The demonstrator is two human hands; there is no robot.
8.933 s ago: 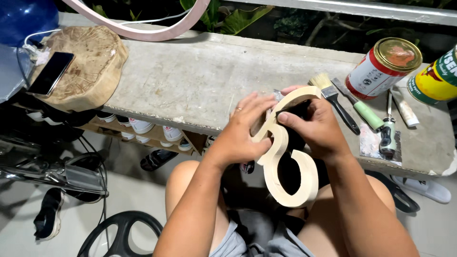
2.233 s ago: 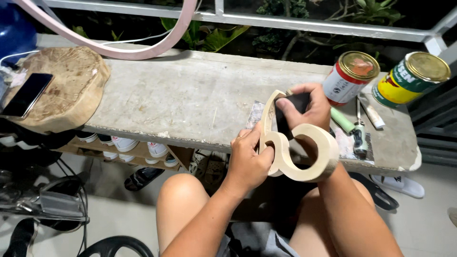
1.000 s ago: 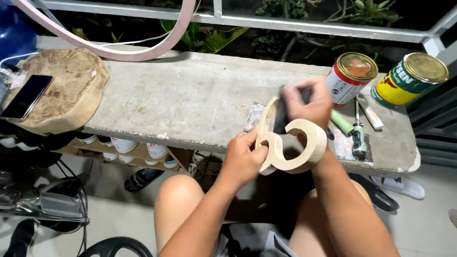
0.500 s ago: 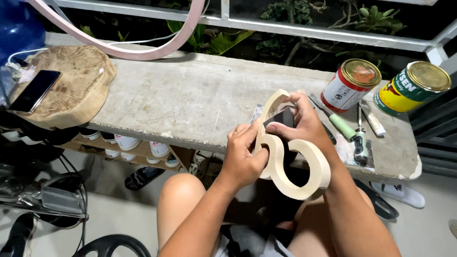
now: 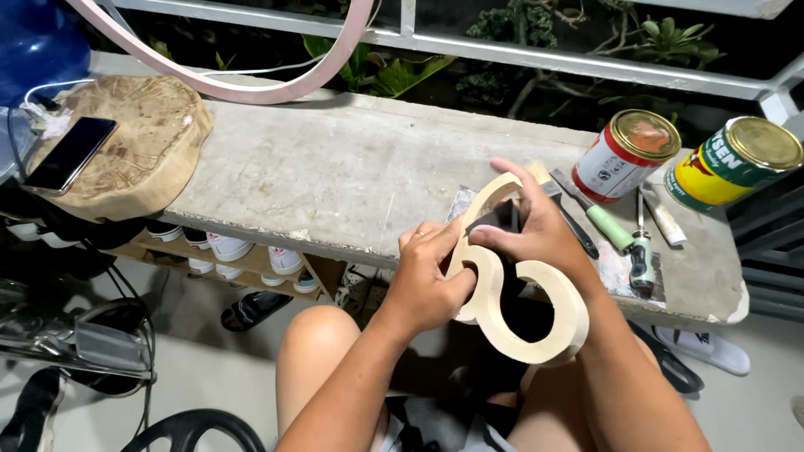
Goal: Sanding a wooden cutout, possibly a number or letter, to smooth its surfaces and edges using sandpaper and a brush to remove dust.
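Now | left hand (image 5: 427,280) fingers grip wooden cutout (image 5: 536,310) | right hand (image 5: 536,230) fingers pinch its upper loop

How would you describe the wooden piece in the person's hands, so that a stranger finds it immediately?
Start at the long concrete bench and look to its front edge, above the person's knees. There the left hand and right hand hold a pale curly wooden cutout. Unlike the cans and tools nearby, it is bare, unpainted and looped.

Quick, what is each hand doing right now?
Left hand: closed on the wooden cutout, gripping its left edge.
Right hand: pressing a dark piece against the cutout's inner curve.
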